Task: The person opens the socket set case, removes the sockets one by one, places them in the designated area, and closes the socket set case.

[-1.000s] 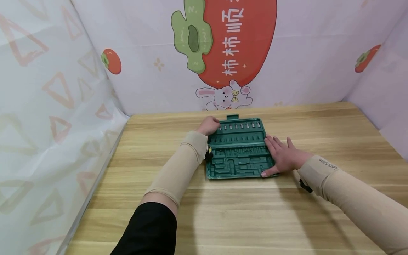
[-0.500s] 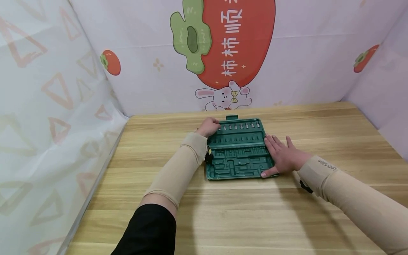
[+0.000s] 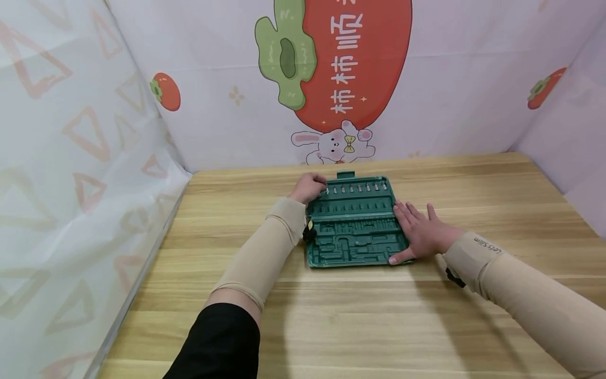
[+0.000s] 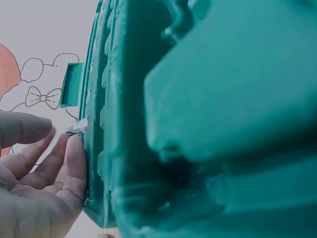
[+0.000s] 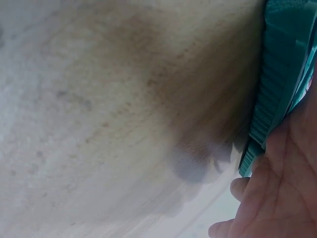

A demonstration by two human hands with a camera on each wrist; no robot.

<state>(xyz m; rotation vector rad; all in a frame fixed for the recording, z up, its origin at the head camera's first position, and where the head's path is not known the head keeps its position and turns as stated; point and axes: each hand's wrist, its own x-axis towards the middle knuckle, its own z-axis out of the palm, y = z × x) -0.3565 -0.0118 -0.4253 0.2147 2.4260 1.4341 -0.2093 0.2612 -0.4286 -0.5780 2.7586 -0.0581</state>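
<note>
A green plastic tool case [image 3: 350, 216] lies opened flat on the table, with molded hollows in both halves. Along its far row sits a line of small silver metal bits [image 3: 360, 188]. My left hand [image 3: 309, 188] is at the far left corner, fingers against the case edge. In the left wrist view, its fingertips [image 4: 75, 148] are right beside one silver bit [image 4: 78, 128], and the thumb is apart from it. My right hand [image 3: 421, 229] lies spread along the case's right side, its thumb on the near right corner and fingers on the edge.
The case rests on a wood-grain table [image 3: 341, 321], its latch tab [image 3: 345, 175] pointing at the back wall [image 3: 450, 105]. That wall carries a persimmon and rabbit print. A white patterned sheet [image 3: 85, 210] hangs along the left side.
My left hand has shifted slightly left, and the leftmost silver bit shows more clearly beside its fingertips. The right hand and the case stay in place.
</note>
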